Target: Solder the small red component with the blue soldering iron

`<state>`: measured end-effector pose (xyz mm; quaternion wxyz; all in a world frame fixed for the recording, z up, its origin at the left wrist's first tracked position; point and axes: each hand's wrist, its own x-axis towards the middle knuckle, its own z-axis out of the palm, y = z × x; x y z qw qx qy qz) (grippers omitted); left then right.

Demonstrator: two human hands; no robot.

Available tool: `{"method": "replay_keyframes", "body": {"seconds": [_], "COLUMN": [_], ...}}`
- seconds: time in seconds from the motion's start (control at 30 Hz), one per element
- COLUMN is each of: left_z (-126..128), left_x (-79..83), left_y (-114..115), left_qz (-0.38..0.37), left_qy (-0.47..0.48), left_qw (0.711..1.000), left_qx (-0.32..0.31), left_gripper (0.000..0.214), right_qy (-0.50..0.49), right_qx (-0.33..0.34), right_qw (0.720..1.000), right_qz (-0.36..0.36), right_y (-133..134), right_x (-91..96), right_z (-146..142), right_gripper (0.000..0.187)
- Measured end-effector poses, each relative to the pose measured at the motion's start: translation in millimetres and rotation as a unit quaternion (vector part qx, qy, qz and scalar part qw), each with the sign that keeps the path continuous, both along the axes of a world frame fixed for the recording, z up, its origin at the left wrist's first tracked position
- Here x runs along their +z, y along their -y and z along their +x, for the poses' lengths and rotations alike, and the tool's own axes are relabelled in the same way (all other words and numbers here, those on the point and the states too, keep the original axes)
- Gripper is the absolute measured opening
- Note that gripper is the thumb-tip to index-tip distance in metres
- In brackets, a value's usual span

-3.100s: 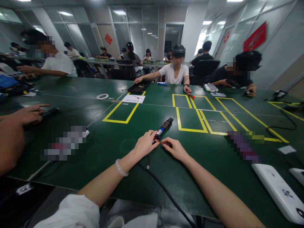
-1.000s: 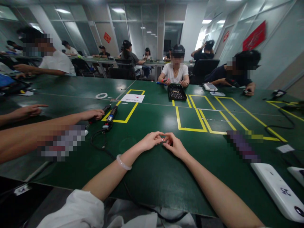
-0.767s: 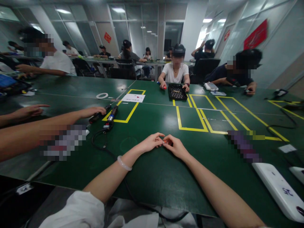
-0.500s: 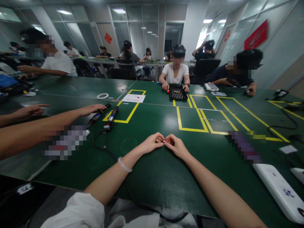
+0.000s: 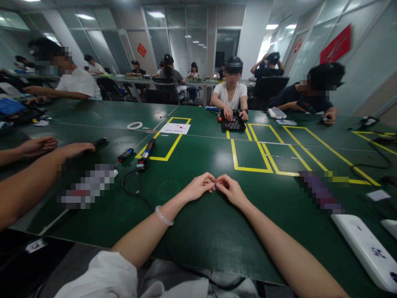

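My left hand (image 5: 201, 186) and my right hand (image 5: 230, 189) meet fingertip to fingertip above the green table (image 5: 198, 236). Pinched between them is a tiny reddish piece (image 5: 216, 182), mostly covered by the fingers and too small to name. Both hands are closed on it. A pale bracelet (image 5: 163, 216) circles my left wrist. Left of my hands lies a dark, pen-shaped power tool (image 5: 148, 149) with a blue band, its black cable running down toward me. A short blue-and-black cylinder (image 5: 125, 155) rests beside it.
A co-worker's arms (image 5: 40, 174) reach in from the left. Opposite, a person handles a black tray (image 5: 233, 121) of small parts. Yellow tape outlines (image 5: 252, 169) mark the table. A white power bank (image 5: 364, 248) and a pixelated phone-like object (image 5: 321, 192) lie at right; a white ring (image 5: 134, 125) lies far left.
The small piece has turned slightly between my fingertips; my hands stay in place. The co-worker's hand at left has drawn back with a dark object. The person opposite now reaches into the tray.
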<state>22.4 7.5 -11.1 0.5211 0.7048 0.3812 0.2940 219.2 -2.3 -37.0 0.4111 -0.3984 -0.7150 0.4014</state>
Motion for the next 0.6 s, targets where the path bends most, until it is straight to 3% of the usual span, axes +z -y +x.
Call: {"method": "replay_keyframes", "body": {"seconds": [0.17, 0.4, 0.6], "left_z": [0.4, 1.9, -1.2], "left_x": [4.4, -0.7, 7.4], "left_y": [5.2, 3.4, 5.2], "left_qz": [0.068, 0.029, 0.077], "left_qy": [-0.055, -0.023, -0.05], "left_qw": [0.996, 0.999, 0.996], "left_qx": [0.005, 0.005, 0.012], "left_gripper": [0.023, 0.023, 0.023], "right_qy": [-0.019, -0.012, -0.035], "right_qx": [-0.006, 0.03, 0.02], "right_qw": [0.999, 0.999, 0.999], "right_qz": [-0.029, 0.002, -0.037], "right_y": [0.1, 0.2, -2.2], "right_x": [0.7, 0.1, -4.1], "right_z": [-0.4, -2.9, -1.6], "right_gripper": [0.019, 0.02, 0.024]}}
